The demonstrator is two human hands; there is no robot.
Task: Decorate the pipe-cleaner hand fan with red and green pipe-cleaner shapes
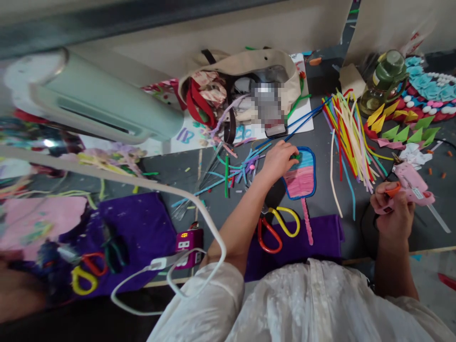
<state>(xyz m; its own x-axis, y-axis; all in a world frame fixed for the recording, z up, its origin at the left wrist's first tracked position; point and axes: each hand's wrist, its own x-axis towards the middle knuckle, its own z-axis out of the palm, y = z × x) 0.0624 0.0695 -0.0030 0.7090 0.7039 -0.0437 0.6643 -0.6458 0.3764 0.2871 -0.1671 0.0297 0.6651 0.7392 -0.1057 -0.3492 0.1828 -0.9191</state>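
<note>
My left hand (280, 162) is at the upper left corner of a fan-shaped piece (301, 178), its fingers pinched on a small green piece (295, 156). The fan shape has blue and pink bands, a dark blue rim and a twisted pink handle (307, 223) pointing toward me. At the right, my right hand (394, 209) is wrapped round a pink glue gun (411, 183) with a glue stick out of its back end. Scissors with red and yellow handles (285, 222) lie below the fan shape.
Bundled pipe cleaners (352, 137) lie between the fan shape and a green bottle (386, 78). A cloth bag (292, 80) stands behind. White cable (213, 228) arches across the left, near a purple power block (189, 248). Another person's arm (17, 289) shows lower left.
</note>
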